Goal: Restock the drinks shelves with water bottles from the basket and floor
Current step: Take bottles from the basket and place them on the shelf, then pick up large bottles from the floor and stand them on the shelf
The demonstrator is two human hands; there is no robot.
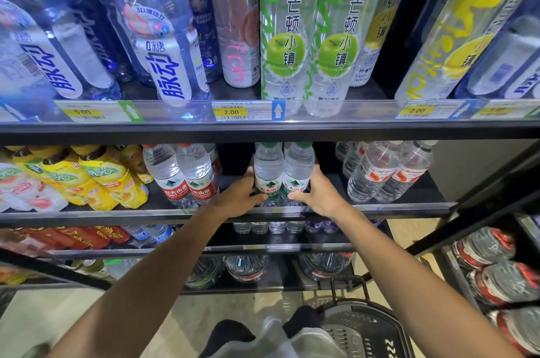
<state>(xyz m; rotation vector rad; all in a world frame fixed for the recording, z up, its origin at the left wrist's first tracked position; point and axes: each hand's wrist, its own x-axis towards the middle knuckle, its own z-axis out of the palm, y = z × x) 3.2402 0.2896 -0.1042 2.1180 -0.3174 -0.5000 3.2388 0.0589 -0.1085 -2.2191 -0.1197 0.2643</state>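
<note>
Two green-capped, green-labelled water bottles stand side by side on the middle shelf (380,207). My left hand (238,195) grips the left bottle (268,170) near its base. My right hand (320,195) grips the right bottle (298,172) in the same way. Both bottles stand upright at the shelf's front, in a gap between red-labelled water bottles (187,176) on the left and other clear bottles (388,173) on the right. The dark basket (362,328) sits on the floor at the lower right, by my feet.
The top shelf holds tall blue, green-apple and lemon drink bottles behind price tags (230,112). Yellow packs (96,179) fill the middle shelf's left. Lower shelves carry small and large water bottles. Shrink-wrapped red-capped bottles (502,276) lie on a rack at the right.
</note>
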